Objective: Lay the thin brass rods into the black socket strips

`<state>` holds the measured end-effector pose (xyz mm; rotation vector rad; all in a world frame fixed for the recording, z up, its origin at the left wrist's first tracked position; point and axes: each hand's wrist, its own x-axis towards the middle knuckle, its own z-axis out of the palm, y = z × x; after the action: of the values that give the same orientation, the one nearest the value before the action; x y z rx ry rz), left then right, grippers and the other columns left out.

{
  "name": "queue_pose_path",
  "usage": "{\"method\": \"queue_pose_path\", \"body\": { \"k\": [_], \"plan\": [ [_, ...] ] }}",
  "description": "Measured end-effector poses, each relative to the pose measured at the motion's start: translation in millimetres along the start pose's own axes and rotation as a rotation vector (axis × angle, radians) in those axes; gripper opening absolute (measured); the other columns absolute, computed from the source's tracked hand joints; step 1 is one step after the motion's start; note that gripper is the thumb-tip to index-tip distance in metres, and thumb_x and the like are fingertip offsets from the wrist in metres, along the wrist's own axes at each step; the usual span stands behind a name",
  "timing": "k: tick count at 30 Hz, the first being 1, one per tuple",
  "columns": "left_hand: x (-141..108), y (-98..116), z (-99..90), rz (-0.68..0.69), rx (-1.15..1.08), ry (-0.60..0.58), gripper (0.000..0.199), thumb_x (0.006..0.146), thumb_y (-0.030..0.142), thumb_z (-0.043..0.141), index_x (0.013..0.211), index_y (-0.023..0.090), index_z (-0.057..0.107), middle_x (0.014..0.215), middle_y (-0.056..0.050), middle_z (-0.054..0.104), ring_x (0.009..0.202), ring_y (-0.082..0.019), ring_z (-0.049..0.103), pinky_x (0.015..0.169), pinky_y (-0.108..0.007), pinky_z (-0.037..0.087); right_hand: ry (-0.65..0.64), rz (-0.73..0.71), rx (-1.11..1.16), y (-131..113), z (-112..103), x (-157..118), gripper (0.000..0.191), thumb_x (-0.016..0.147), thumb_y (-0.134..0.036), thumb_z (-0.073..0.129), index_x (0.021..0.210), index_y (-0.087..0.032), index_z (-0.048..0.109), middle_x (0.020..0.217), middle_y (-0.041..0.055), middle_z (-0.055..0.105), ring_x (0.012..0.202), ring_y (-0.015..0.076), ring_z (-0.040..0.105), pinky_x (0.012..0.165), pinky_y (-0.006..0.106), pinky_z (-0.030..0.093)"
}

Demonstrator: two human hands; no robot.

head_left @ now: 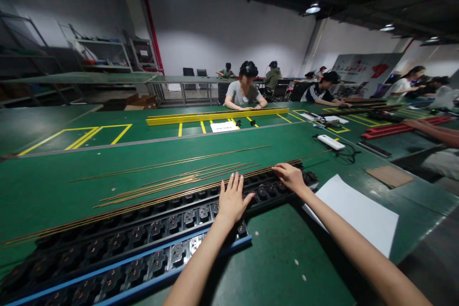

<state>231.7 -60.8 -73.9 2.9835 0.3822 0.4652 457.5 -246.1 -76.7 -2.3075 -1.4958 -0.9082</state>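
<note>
Rods [143,204] lie along the far edge of the black strips [154,229], on the green table [279,253].
Left hand [232,198] flat over strips, fingertips at the rods, fingers nearly together, thumb spread. Right hand [289,177] at the rods farther right, fingers bent; whether they pinch one cannot be told. Loose rods [186,180] beyond; paper [362,208] beside right forearm.
</note>
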Motion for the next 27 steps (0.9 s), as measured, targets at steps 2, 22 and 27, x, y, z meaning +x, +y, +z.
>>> {"method": "queue_pose_path", "body": {
  "k": [2, 22, 27],
  "plan": [
    [-0.4, -0.2, 0.6, 0.001, 0.0, 0.003, 0.074, 0.088, 0.064, 0.012, 0.143, 0.017, 0.028, 0.152, -0.009, 0.022, 0.14, -0.024, 0.02, 0.112, -0.054, 0.021, 0.001, 0.001, -0.002, -0.2, -0.6, -0.1, 0.023, 0.089, -0.022, 0.049, 0.099, -0.026, 0.069, 0.098, 0.0026, 0.069, 0.082, 0.0153, 0.063, 0.065, 0.024, 0.045],
    [-0.6, 2.1, -1.5, -0.011, 0.023, -0.003, 0.071, 0.09, 0.062, 0.013, 0.143, 0.018, 0.027, 0.152, -0.007, 0.022, 0.14, -0.023, 0.019, 0.112, -0.052, 0.021, -0.023, 0.052, -0.03, -2.5, -1.0, 1.4, 0.021, 0.089, -0.024, 0.05, 0.096, -0.025, 0.069, 0.094, 0.0031, 0.07, 0.082, 0.015, 0.061, 0.065, 0.024, 0.041],
    [-0.5, 1.8, -1.3, -0.011, 0.027, -0.004, 0.072, 0.09, 0.062, 0.011, 0.144, 0.018, 0.027, 0.152, -0.007, 0.022, 0.14, -0.023, 0.019, 0.112, -0.052, 0.021, -0.038, 0.064, -0.021, -3.1, -3.8, 1.6, 0.022, 0.089, -0.025, 0.049, 0.098, -0.025, 0.07, 0.095, 0.0036, 0.07, 0.083, 0.0152, 0.061, 0.066, 0.024, 0.042]
  ]
}}
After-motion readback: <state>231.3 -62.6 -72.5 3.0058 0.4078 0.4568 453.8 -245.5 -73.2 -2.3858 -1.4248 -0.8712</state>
